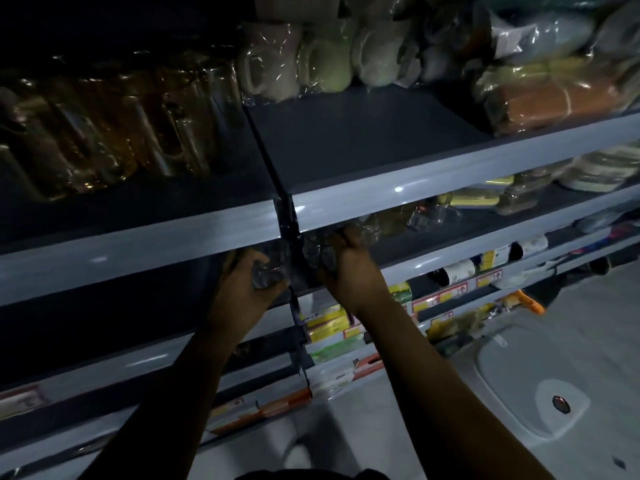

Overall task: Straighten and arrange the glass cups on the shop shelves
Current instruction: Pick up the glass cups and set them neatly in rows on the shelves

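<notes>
Both arms stretch forward into the shelf (436, 244) at frame centre.
The left hand (242, 289) curls its fingers round a wrapped glass cup (265, 277); the right hand (349, 271) grips a second cup (320, 254) just beside it.

No legible words or numbers. Only readable signs: red up-arrows on white box labels (462, 289), lower shelf, right of centre. Print on yellow-green boxes (327, 323), centre, too blurred. Round red emblem (560, 405), lower right, unreadable.
</notes>
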A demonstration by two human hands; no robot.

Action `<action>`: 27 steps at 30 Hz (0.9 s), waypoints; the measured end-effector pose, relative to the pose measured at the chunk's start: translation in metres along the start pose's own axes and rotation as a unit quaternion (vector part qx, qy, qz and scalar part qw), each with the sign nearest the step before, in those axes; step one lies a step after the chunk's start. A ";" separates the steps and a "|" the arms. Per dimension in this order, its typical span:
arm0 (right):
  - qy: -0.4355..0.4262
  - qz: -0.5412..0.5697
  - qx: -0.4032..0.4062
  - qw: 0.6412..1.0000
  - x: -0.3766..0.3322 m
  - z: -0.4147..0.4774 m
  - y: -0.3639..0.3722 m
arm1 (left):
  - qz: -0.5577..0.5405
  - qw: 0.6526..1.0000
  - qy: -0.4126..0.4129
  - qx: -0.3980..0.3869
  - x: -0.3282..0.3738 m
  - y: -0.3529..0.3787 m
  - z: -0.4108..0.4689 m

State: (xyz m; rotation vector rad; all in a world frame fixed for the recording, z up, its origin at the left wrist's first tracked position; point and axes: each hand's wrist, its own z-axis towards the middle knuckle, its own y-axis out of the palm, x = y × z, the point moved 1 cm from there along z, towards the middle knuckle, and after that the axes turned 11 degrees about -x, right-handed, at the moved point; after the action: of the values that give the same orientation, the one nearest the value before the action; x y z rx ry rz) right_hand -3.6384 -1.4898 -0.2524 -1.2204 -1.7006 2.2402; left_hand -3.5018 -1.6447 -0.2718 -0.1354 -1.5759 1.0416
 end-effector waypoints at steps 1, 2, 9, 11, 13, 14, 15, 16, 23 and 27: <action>-0.006 -0.004 0.000 1.000 0.001 0.000 0.002 | -0.001 1.000 -0.008 0.010 0.001 0.003 -0.001; -0.012 -0.008 0.003 1.000 0.003 -0.001 0.004 | -0.006 1.000 -0.020 0.017 0.002 0.006 -0.002; -0.077 -0.052 0.046 0.995 0.019 -0.007 0.003 | -0.058 0.992 -0.046 0.100 0.002 0.015 -0.013; -0.084 0.000 0.018 0.996 0.021 -0.002 0.004 | -0.103 0.988 -0.050 0.107 0.005 0.017 -0.015; -0.056 0.097 -0.011 0.994 0.020 0.004 0.005 | -0.118 0.987 -0.036 0.098 -0.001 0.018 -0.012; -0.039 0.161 -0.018 0.986 0.019 0.005 0.007 | -0.119 0.988 -0.036 0.091 -0.005 0.018 -0.010; -0.026 0.214 -0.019 0.976 0.017 0.005 0.008 | -0.119 0.989 -0.044 0.082 -0.008 0.018 -0.009; -0.020 0.255 -0.019 0.966 0.018 0.005 0.011 | -0.118 0.989 -0.055 0.072 -0.009 0.018 -0.007; 0.026 0.338 -0.018 0.941 0.025 0.011 0.020 | -0.166 0.982 -0.070 0.049 -0.002 0.011 -0.012; 0.018 0.438 -0.005 0.899 0.021 -0.008 0.006 | -0.322 0.941 -0.041 0.091 0.016 0.008 -0.038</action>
State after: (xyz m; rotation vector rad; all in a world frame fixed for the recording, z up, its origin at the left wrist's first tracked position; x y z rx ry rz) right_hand -3.6455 -1.4760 -0.2689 -2.3665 -1.2610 2.5561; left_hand -3.4782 -1.6103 -0.2684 0.5282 -1.4362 0.6665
